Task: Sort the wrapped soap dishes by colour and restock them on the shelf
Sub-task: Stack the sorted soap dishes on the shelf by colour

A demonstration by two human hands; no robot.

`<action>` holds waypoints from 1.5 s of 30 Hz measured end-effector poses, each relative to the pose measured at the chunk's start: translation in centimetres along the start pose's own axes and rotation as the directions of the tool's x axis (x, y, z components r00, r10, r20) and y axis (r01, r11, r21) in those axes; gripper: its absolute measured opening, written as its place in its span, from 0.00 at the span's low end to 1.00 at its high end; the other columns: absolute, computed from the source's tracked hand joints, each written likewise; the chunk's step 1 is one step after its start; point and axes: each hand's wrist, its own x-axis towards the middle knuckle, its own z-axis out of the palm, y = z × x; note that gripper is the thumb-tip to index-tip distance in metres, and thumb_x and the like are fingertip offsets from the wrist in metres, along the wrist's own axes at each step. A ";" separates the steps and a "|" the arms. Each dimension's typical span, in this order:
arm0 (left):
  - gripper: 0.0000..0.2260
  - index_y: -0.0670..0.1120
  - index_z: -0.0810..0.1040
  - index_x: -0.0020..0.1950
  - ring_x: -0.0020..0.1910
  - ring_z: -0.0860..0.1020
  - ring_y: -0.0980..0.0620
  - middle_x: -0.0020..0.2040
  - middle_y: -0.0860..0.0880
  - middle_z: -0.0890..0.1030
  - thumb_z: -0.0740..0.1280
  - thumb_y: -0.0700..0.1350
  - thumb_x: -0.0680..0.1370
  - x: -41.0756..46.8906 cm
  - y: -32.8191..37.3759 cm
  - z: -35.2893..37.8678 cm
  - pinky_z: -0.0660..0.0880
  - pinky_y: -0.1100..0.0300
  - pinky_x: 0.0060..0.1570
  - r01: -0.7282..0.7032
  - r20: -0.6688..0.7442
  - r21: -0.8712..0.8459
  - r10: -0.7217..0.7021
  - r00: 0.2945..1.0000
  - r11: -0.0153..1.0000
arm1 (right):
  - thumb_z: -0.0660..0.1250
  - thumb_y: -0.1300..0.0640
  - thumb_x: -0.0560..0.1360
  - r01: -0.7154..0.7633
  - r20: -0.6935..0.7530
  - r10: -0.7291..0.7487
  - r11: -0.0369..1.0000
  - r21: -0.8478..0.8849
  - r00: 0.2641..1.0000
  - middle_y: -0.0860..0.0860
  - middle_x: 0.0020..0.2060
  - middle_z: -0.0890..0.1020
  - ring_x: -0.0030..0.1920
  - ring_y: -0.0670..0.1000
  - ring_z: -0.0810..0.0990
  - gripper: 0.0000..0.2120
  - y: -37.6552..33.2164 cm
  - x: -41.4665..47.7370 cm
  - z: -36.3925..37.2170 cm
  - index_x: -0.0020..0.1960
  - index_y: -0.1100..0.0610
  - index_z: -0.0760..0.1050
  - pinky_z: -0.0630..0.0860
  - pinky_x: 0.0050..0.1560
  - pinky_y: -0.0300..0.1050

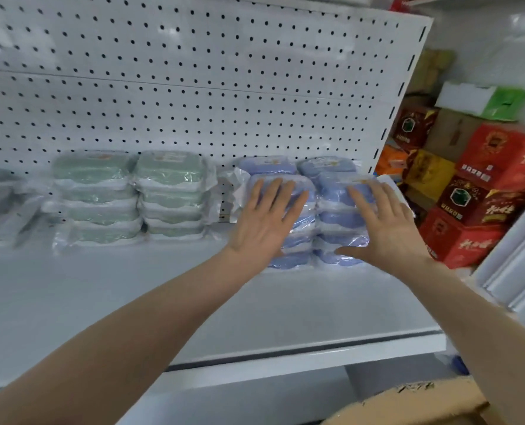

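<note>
White pegboard (194,87) backed the pale shelf (132,302), and red cartons (494,161) were piled off to the right. Both arms reached forward. The left hand (267,219) lay flat on the front left stack of blue soap dishes (338,222), fingers straight and spread, grip apart and clamping nothing. The right hand (384,225) pressed the neighbouring stack likewise, thumb low against its front. Green soap dishes (169,194) stood in two stacks further left, against the pegboard.

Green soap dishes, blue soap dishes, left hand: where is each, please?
Green soap dishes (169,171): head view, top pack, right stack.
Blue soap dishes (338,220): head view, right stack's front.
Left hand (264,219): head view, its back.
</note>
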 end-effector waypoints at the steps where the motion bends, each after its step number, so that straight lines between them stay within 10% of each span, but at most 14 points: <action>1: 0.57 0.43 0.52 0.79 0.73 0.61 0.36 0.74 0.39 0.63 0.78 0.63 0.60 0.1 0.1 0.5 0.55 0.37 0.72 0.009 0.013 0.011 -0.009 1.000 1.000 | 0.70 0.28 0.62 0.014 -0.028 -0.013 1.000 0.012 1.000 0.61 0.77 0.56 0.77 0.65 0.54 0.56 0.1 0.0 0.9 0.80 0.51 0.53 0.65 0.68 0.66; 13: 0.60 0.45 0.50 0.80 0.73 0.60 0.35 0.75 0.39 0.59 0.79 0.63 0.58 1.4 0.2 1.9 0.52 0.36 0.72 0.024 0.051 0.074 -0.028 0.998 0.997 | 0.71 0.30 0.64 0.063 -0.190 -0.061 0.998 0.003 0.980 0.67 0.69 0.65 0.71 0.72 0.59 0.53 0.5 3.0 4.8 0.78 0.57 0.57 0.62 0.70 0.67; 32: 0.31 0.44 0.70 0.70 0.55 0.76 0.42 0.62 0.45 0.76 0.60 0.63 0.74 5.4 -1.4 2.7 0.72 0.48 0.53 -0.014 -0.126 0.028 0.017 0.992 0.999 | 0.53 0.35 0.78 0.090 -0.167 -0.079 0.994 0.055 0.983 0.65 0.62 0.73 0.62 0.67 0.71 0.35 2.0 5.3 3.5 0.71 0.62 0.68 0.71 0.63 0.60; 45: 0.33 0.45 0.71 0.69 0.61 0.74 0.38 0.64 0.42 0.75 0.56 0.66 0.74 2.9 -1.4 0.5 0.69 0.41 0.62 0.143 -0.059 -0.056 -0.146 0.988 0.988 | 0.54 0.38 0.81 0.115 -0.238 -0.098 0.992 0.056 0.966 0.61 0.65 0.74 0.66 0.64 0.71 0.28 1.9 4.5 0.9 0.71 0.57 0.71 0.69 0.63 0.62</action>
